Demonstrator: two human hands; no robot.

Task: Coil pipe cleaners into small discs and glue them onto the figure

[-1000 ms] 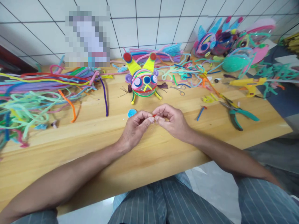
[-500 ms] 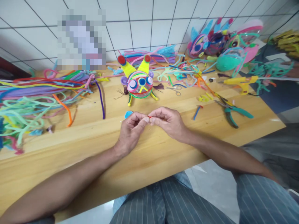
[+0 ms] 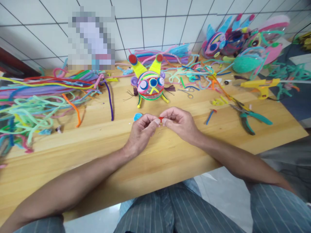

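Wooden table (image 3: 170, 158), small piece (image 3: 161, 119), bright red

Honestly can't tell what the red piece (image 3: 161, 119) is, the fingers (image 3: 153, 125) hide most of it on my feed. One patch (image 3: 93, 38) is pixelated mush, and the left edge chops off some pipe cleaners (image 3: 46, 88).

Red piece (image 3: 161, 119) matt; tabletop (image 3: 170, 165) smooth wood; glue gun (image 3: 261, 84) plastic.
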